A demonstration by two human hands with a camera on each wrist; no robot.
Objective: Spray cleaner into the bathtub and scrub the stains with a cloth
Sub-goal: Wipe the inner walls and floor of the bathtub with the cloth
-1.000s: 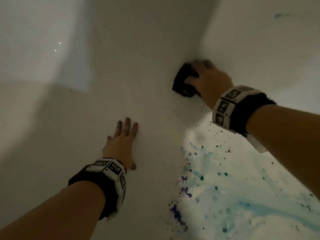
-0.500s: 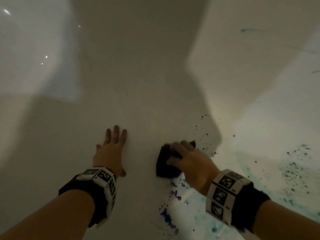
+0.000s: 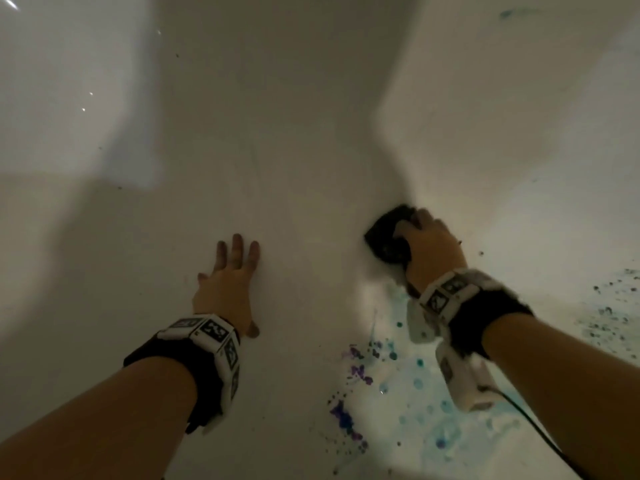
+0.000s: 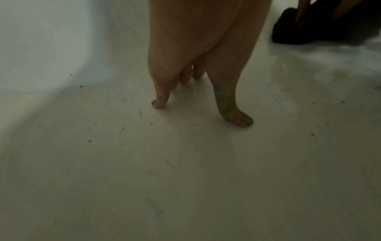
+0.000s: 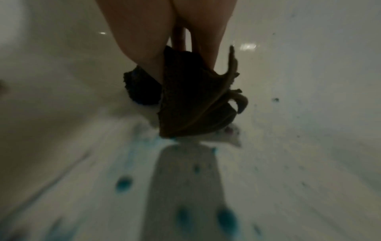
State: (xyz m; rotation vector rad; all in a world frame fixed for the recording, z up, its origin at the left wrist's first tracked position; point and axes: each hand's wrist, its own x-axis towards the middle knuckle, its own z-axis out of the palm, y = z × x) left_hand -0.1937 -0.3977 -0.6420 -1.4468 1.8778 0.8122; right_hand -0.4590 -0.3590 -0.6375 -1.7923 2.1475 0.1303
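My right hand [image 3: 427, 244] grips a dark bunched cloth [image 3: 388, 237] and presses it onto the white bathtub floor [image 3: 294, 202] where it curves up into the right wall. In the right wrist view the cloth [image 5: 189, 101] sits under my fingers, folded and blurred. My left hand [image 3: 232, 275] lies flat on the tub floor with straight fingers, holding nothing; the left wrist view shows its fingertips [image 4: 237, 117] touching the surface, with the cloth [image 4: 292, 31] at the top right. Blue and purple stains [image 3: 398, 375] speckle the floor nearer to me than the cloth.
The tub's right wall [image 3: 519, 116] rises steeply and carries dark teal speckles [image 3: 606, 317] and a faint teal streak [image 3: 509, 13] high up. The left wall [image 3: 52, 98] curves up, glossy. Small dark specks [image 4: 81, 86] dot the floor near my left hand.
My right hand swept the cloth from the far corner toward me over the stains, then back away and right to the wall's foot. My left hand stayed flat on the floor.
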